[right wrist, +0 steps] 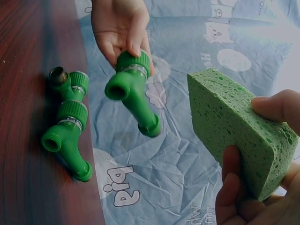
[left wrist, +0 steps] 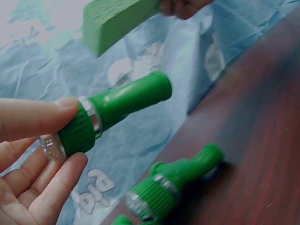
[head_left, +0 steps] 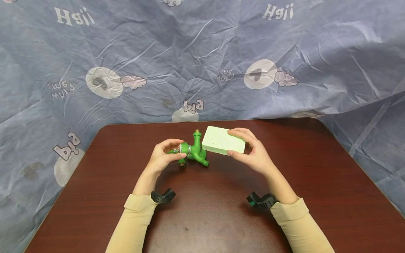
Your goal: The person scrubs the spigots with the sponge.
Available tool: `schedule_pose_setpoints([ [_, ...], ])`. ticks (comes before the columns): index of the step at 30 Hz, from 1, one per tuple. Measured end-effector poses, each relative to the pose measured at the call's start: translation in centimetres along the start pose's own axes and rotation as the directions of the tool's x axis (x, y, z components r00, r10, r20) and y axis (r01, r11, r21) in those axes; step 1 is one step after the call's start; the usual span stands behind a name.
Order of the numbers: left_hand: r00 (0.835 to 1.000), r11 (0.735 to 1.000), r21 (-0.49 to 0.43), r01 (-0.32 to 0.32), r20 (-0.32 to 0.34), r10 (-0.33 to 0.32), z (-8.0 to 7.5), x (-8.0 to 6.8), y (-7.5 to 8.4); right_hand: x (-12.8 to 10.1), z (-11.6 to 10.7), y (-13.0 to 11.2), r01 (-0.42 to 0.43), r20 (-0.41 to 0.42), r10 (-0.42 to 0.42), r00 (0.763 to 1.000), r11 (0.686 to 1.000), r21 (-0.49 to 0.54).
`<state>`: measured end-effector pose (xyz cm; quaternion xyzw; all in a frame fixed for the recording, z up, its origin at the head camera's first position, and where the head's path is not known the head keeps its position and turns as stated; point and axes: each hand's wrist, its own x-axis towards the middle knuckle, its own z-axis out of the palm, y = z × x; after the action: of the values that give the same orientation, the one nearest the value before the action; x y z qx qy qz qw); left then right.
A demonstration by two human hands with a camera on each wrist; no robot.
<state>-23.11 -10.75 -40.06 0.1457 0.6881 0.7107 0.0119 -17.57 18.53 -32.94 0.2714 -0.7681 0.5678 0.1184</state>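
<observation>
My left hand (head_left: 181,148) pinches the ribbed collar of a green plastic tap fitting (head_left: 185,149) and holds it just above the dark red table (head_left: 205,218). In the left wrist view, thumb and fingers of that hand (left wrist: 75,131) clasp the collar of the fitting (left wrist: 117,110). A second green fitting (right wrist: 65,126) with a brass thread lies on the table below it. My right hand (head_left: 230,142) grips a pale green sponge block (head_left: 221,140) between thumb and fingers, raised just right of the fittings. The sponge (right wrist: 229,126) is close to the held fitting (right wrist: 133,89) without touching it.
A crumpled blue-grey printed cloth (head_left: 190,52) hangs behind the table and drapes past both its sides. Black wrist mounts (head_left: 162,196) (head_left: 261,201) sit at the cuffs of the beige sleeves. The table's rounded far corners lie left and right of the hands.
</observation>
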Motion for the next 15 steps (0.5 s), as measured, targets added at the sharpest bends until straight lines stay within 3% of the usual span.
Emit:
schedule_pose_setpoints([
  [8,0.999,0.999,-0.033,0.018,-0.036,-0.019,2.5,-0.2,0.0,-0.1,0.5,2.5,0.027,-0.002,-0.027,1.000,0.997,0.070],
  [15,0.999,0.998,-0.057,-0.007,-0.033,0.005,4.2,-0.5,0.4,-0.1,1.4,2.2,0.043,0.000,-0.043,0.999,0.994,0.103],
])
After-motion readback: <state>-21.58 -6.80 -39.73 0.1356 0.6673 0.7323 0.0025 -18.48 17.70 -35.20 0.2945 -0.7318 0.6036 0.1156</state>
